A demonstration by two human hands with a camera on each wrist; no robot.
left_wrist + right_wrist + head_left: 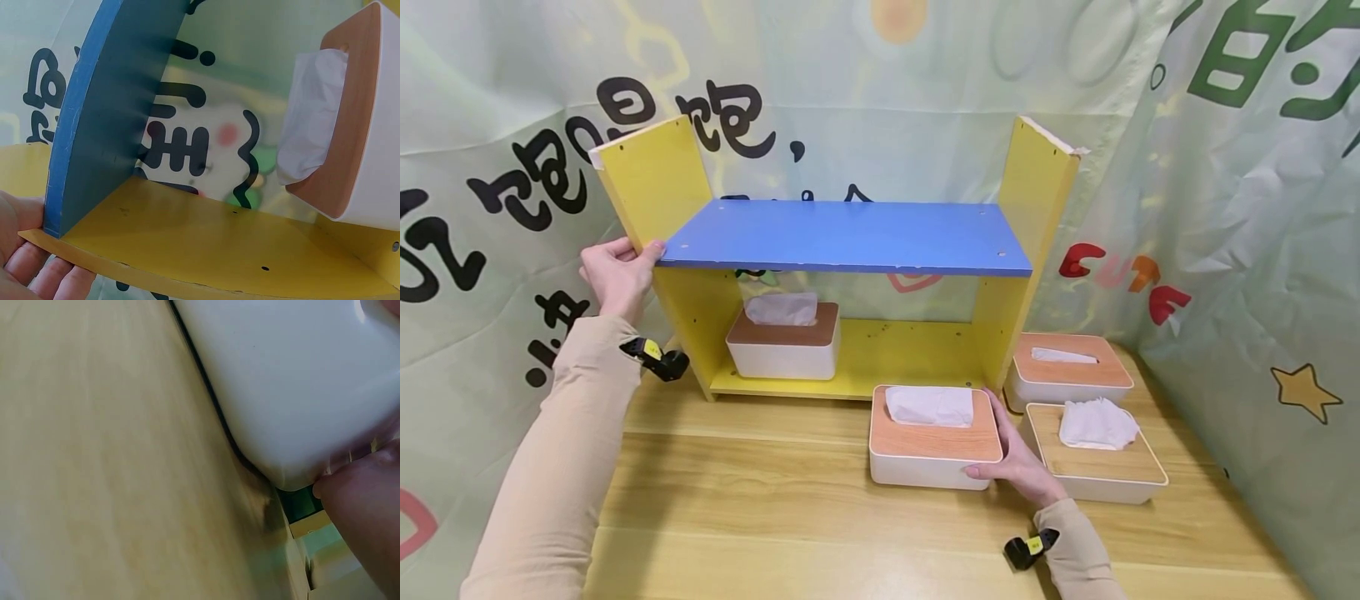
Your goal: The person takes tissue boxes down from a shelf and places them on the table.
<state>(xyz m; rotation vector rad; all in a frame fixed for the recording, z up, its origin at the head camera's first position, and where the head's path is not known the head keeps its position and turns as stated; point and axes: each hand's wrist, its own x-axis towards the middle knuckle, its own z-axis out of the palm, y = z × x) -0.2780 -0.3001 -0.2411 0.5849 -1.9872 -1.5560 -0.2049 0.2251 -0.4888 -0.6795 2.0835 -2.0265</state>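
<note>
My left hand (619, 275) grips the yellow side panel of a small shelf unit (655, 179), its thumb by the left end of the blue board (850, 237). In the left wrist view, the fingers (53, 275) wrap around the panel's edge. With my right hand (1018, 462) I hold a white tissue box (917, 471) by its right end, thumb at the front corner. This box has a wood-look lid and a tissue sticking out, and it stands in front of the shelf's lower right part. Another tissue box (782, 358) sits inside the lower compartment, at its left.
Right of the shelf, two more tissue boxes stand one behind the other: the rear one (1067, 390) and the nearer one (1105, 487), close beside my right hand. A printed curtain (880, 108) hangs behind the wooden table (760, 500) and along both sides.
</note>
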